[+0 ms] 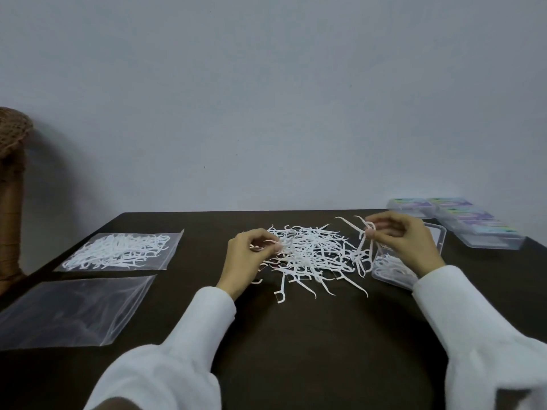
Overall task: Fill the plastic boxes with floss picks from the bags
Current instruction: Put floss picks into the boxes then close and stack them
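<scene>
While the right hand (405, 241) pinched a few floss picks (364, 232) above the open plastic box (438, 232) beneath it, the left hand (248, 250) pinched one from the loose pile (310, 255) between them; tangled picks could snag and spill outside.

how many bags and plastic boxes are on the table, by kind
Full bag of floss picks: 1
Empty bag: 1
Open plastic box, partly filled, under the right hand: 1
Closed plastic boxes at the far right: about 3; their edges blur together
Total: about 6
</scene>
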